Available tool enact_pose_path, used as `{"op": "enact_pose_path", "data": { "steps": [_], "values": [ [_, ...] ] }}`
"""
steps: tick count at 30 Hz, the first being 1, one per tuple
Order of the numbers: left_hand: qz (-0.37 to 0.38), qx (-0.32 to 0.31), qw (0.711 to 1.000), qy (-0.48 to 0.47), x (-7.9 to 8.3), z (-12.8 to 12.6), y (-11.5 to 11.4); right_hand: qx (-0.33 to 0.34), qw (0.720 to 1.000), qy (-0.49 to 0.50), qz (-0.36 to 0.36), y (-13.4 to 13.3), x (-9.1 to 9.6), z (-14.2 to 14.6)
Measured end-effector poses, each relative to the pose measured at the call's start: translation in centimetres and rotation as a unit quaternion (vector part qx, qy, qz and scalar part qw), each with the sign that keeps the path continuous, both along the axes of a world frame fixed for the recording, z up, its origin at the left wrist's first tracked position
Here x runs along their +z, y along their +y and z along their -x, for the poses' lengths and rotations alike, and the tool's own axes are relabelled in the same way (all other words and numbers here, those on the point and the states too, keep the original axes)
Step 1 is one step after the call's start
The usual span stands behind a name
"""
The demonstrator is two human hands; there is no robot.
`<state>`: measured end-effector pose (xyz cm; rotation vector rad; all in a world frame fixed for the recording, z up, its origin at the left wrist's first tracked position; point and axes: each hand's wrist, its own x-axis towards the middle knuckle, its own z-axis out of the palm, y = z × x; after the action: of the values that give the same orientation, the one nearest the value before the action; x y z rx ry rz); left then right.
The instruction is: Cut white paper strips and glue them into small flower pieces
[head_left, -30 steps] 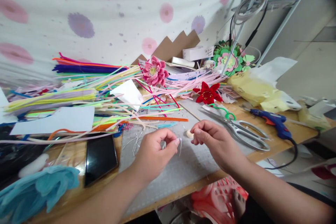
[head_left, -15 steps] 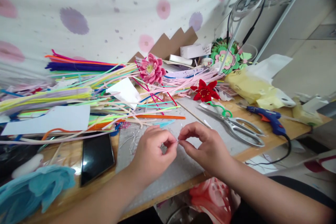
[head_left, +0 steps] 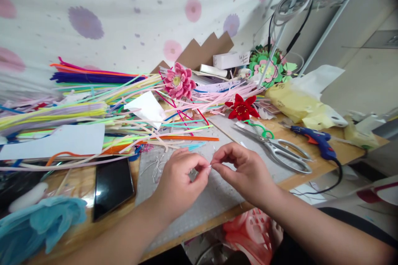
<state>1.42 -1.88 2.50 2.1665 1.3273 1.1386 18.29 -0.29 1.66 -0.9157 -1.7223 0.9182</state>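
Observation:
My left hand [head_left: 185, 178] and my right hand [head_left: 244, 169] meet fingertip to fingertip above a grey mat [head_left: 199, 215]. Each is closed in a pinch on a tiny whitish piece [head_left: 210, 166], too small to name. Thin white wire-like strands [head_left: 157, 167] lie on the mat left of my left hand. Beyond my right hand rest large silver scissors [head_left: 281, 151], their blades pointing away to the left. A red flower [head_left: 242, 107] with a green curled stem stands behind the scissors, and a pink flower [head_left: 178, 81] sits farther back.
Bundles of coloured pipe cleaners [head_left: 77, 109] cover the left and back of the table. A black phone [head_left: 113, 188] and a blue fuzzy flower-like piece [head_left: 46, 223] lie at left. At right are a blue glue gun [head_left: 317, 138] with its cord and a yellow plastic package [head_left: 301, 101].
Both hands stay pinched together in nearly the same place, with only slight finger shifts. A bit more of the whitish piece shows. The whole view has shifted slightly.

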Motion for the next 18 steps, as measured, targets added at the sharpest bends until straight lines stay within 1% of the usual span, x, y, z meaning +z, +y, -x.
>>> {"op": "enact_pose_path", "data": {
  "steps": [2, 5, 8, 11, 14, 16, 18],
  "values": [
    [0.057, -0.004, 0.998, -0.02, 0.1, 0.1, 0.0, 0.011, 0.999, 0.023, 0.041, 0.2, 0.0, 0.0],
    [0.144, -0.02, 0.987, -0.063, 0.2, 0.3, 0.0, 0.036, 0.992, 0.061, 0.106, 0.5, 0.0, -0.1],
    [0.169, -0.014, 0.983, -0.077, 0.2, 0.4, -0.1, 0.054, 0.984, 0.092, 0.14, 0.6, 0.1, -0.2],
    [0.16, 0.006, 0.985, -0.061, 0.3, 0.3, -0.1, 0.056, 0.983, 0.103, 0.142, 0.5, 0.0, -0.1],
    [0.148, 0.012, 0.988, -0.039, 0.3, 0.3, -0.1, 0.043, 0.986, 0.096, 0.132, 0.6, -0.2, 0.2],
    [0.149, 0.018, 0.988, -0.026, 0.2, 0.4, 0.0, 0.018, 0.991, 0.075, 0.105, 0.8, -0.3, -0.1],
    [0.157, 0.031, 0.987, -0.024, 0.1, 0.5, 0.2, -0.015, 0.997, 0.026, 0.065, 1.2, -0.1, -1.0]
  ]
}}
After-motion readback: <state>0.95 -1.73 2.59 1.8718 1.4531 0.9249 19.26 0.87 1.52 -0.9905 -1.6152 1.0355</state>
